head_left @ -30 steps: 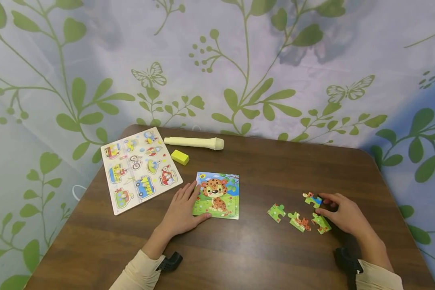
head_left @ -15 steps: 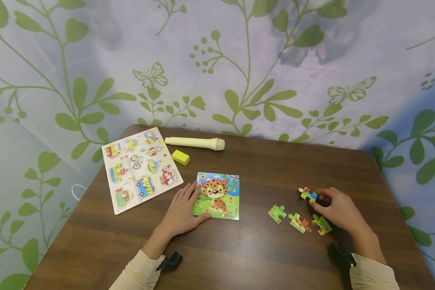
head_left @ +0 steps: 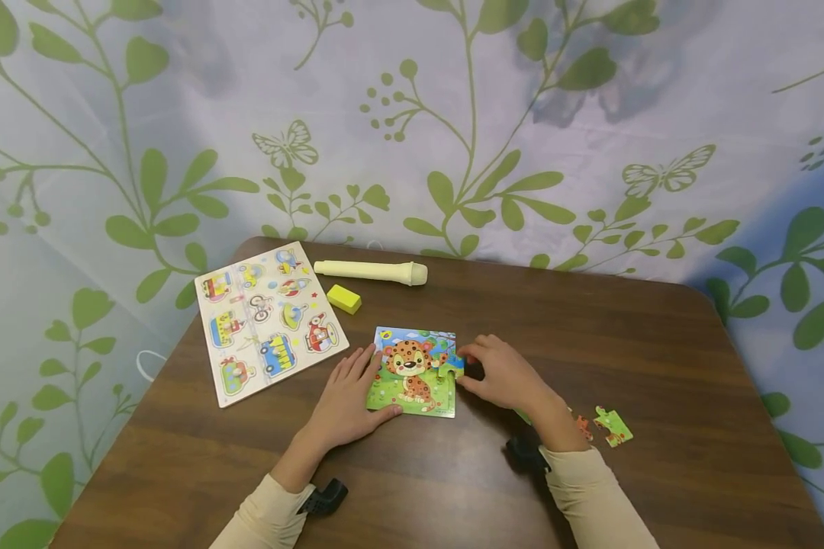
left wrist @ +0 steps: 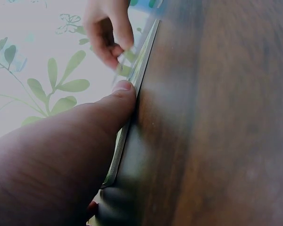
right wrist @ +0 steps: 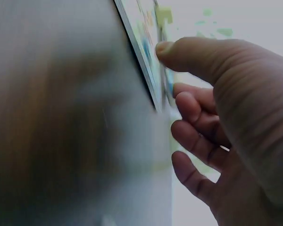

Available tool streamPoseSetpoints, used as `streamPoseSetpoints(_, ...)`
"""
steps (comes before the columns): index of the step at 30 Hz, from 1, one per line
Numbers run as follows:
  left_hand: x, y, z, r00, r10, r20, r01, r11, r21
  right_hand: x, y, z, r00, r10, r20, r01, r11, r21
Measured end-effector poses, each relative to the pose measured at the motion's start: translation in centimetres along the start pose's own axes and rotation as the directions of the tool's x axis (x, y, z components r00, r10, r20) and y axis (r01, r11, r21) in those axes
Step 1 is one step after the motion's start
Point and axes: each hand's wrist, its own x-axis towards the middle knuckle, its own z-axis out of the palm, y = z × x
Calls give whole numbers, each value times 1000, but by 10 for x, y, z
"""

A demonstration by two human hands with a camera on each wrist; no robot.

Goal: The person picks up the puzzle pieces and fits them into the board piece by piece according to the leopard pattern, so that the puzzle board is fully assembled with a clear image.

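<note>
My left hand (head_left: 343,400) rests against the left side of a square puzzle board (head_left: 387,393) showing a cartoon leopard, its fingers fairly straight and the thumb at the near edge. In the left wrist view that thumb (left wrist: 125,89) lies along the board's rim. Over the board's right edge, my right hand (head_left: 511,375) pinches a blue and green jigsaw piece (head_left: 455,364) between thumb and fingers. The right wrist view shows only a thin bluish sliver of this piece. Another loose jigsaw piece (head_left: 616,427) lies on the table to the right; others are partly hidden under the right forearm.
A wooden peg puzzle (head_left: 268,324) with vehicle pictures lies at the left of the brown table (head_left: 590,328). Near the back are a cream toy microphone (head_left: 371,271) and a yellow block (head_left: 344,299). A leaf-patterned cloth (head_left: 357,99) hangs behind the table.
My right hand has picked up the blue and green jigsaw piece from the pile at right and carried it left to the board's right edge. The left hand has stayed in place.
</note>
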Motion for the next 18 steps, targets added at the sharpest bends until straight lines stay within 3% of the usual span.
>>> streamPoseSetpoints(5,1,1,1,1000,2,3,-2,1000,4,12,-14,13,999,-40,13,41,998,-44)
streamPoseSetpoints(18,1,0,0,1000,-4,7,4,1000,5,13,-24,15,999,-20,42,24,996,-90)
